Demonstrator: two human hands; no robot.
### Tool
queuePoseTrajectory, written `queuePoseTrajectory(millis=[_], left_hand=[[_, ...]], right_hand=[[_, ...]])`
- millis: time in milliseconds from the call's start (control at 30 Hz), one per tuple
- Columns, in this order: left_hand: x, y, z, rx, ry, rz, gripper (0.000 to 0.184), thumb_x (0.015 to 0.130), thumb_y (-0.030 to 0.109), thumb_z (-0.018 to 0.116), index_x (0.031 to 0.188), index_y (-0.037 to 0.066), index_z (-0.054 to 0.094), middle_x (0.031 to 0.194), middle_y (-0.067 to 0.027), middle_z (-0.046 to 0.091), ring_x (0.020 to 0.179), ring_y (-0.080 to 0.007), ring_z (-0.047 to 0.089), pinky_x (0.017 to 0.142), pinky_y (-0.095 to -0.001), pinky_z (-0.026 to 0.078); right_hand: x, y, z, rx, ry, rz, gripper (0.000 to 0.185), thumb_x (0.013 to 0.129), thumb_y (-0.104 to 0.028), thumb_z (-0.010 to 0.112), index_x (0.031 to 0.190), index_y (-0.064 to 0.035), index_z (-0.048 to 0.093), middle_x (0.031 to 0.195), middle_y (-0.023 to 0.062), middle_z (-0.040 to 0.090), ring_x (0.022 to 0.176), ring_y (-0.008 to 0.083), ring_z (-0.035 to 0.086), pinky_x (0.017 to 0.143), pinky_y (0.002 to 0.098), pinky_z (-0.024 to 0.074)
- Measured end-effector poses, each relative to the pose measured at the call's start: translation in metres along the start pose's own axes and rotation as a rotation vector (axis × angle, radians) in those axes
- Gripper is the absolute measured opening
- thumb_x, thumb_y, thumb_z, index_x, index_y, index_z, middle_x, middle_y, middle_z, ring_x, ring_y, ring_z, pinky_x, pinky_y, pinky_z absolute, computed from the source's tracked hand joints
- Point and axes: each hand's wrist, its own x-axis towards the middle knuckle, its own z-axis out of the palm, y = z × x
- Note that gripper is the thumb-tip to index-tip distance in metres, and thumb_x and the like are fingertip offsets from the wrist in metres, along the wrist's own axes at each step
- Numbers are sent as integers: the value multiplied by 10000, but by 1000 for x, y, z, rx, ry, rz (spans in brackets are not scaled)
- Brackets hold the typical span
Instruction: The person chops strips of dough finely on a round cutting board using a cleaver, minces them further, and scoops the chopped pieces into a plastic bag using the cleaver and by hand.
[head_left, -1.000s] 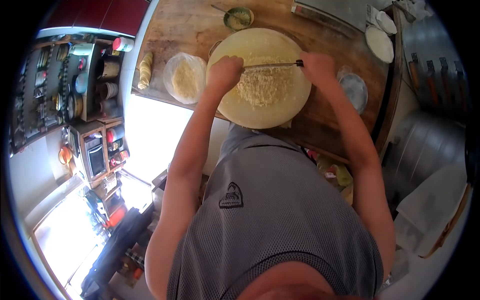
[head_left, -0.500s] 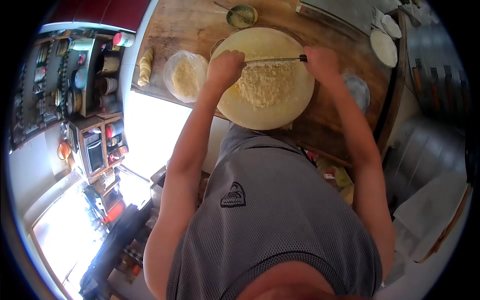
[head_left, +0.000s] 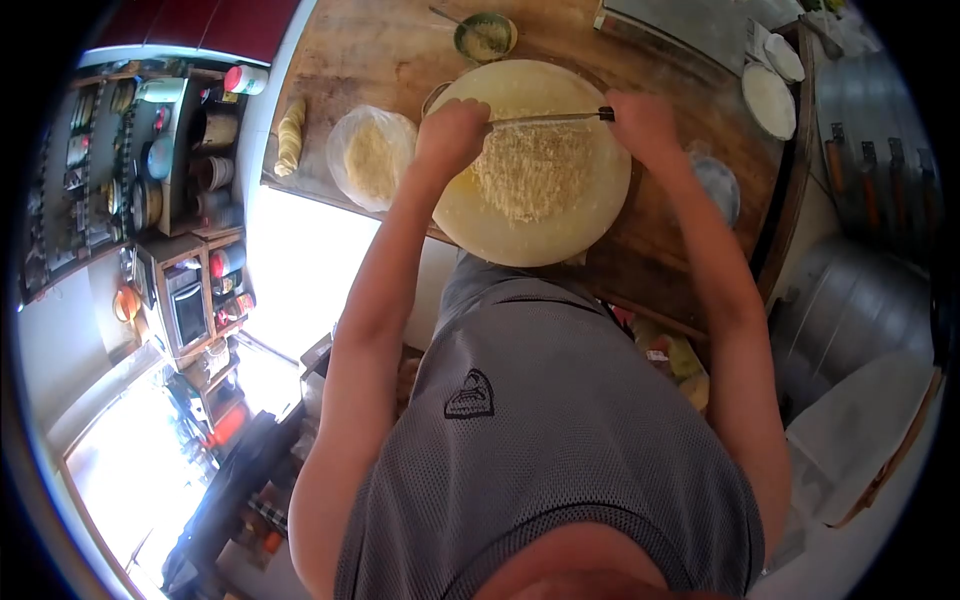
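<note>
A large round pale cutting board lies at the near edge of the wooden table. Across its upper part runs a long knife with a thin, straight blade and a dark handle end at the right. My left hand is closed around the knife's left end, and its fingers cover that end. On the dark handle at the right, my right hand is closed. Finely chopped, pale yellow crumbly food spreads over the board below the blade. I cannot tell whether the edge touches the board.
Left of the board sits a clear plastic bag with pale crumbs in it. Beyond it lies a twisted dough-like roll. A green bowl with a spoon stands behind the board. Several knives hang at the right.
Both hands still hold the knife at nearly the same place across the board. The chopped food reaches slightly lower in view, and the whole view has shifted a little.
</note>
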Motion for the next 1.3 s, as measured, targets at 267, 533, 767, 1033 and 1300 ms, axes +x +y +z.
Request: queuePoseTrajectory(millis=[267,533,767,1033,1300], left_hand=[[9,-5,-3,1,34,-13,133,894,228,693,900,100,659,924,-86,669,955,-315,646,793,-462,542],[-17,-1,5,66,23,-7,122,898,200,687,887,87,643,913,-95,648,949,-321,636,774,-470,542],[-70,45,-30,-165,131,149,485,938,405,673,1324,112,647,1416,-159,567,1355,-392,484,1134,-500,398],[-33,99,37,-301,-60,275,732,1029,556,449,1586,88,365,1685,-157,246,1566,-378,178,1264,-521,120],[-49,79,35,-314,-183,167,739,1059,540,367,1615,59,289,1704,-143,207,1582,-355,139,1275,-489,95]], right_hand=[[8,-3,-1,-18,25,1,98,834,-171,712,850,-90,659,742,138,669,724,352,683,606,481,530],[1,-11,-24,11,-262,-48,112,898,-223,695,926,-115,707,794,120,705,789,328,703,658,498,546],[-51,-23,-42,-51,-48,-220,55,792,-164,675,836,-130,673,776,86,649,759,315,673,653,463,532],[-75,-48,-30,-49,216,-393,29,752,-169,642,781,-169,643,772,35,621,771,243,652,713,376,500],[-100,-37,-67,-64,225,-301,32,763,-154,634,795,-156,629,793,45,600,809,245,641,737,377,500]])
